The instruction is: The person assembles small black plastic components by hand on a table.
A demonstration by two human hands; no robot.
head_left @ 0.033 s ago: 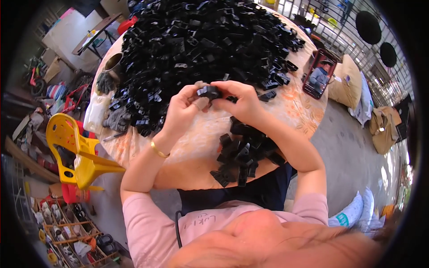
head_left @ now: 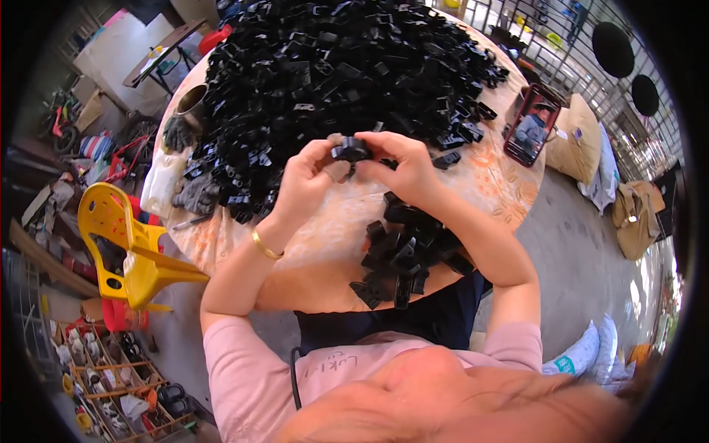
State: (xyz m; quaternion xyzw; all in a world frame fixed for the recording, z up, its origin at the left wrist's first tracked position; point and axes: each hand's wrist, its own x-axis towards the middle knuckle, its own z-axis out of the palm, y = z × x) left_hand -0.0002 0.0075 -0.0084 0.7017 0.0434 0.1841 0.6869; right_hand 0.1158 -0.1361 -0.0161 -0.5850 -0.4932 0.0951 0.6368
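Between the fingertips of both hands is a small black plastic piece (head_left: 351, 150), held above the table near the front of a big heap. My left hand (head_left: 314, 171), with a gold bangle at its wrist, pinches the piece from the left. My right hand (head_left: 402, 166) grips it from the right, thumb and forefinger closed on it. The fingers cover part of its shape. Beyond the hands spreads the large heap of loose black plastic pieces (head_left: 317, 81). A smaller pile of black pieces (head_left: 405, 255) lies by the near table edge, below my right forearm.
The round table (head_left: 310, 244) has a patterned orange-and-cream cover. A phone (head_left: 532, 125) stands upright at its right edge. Dark gloves (head_left: 196, 193), a white container (head_left: 164, 183) and a metal can (head_left: 193, 100) sit at the left. A yellow chair (head_left: 136, 269) stands beside the table.
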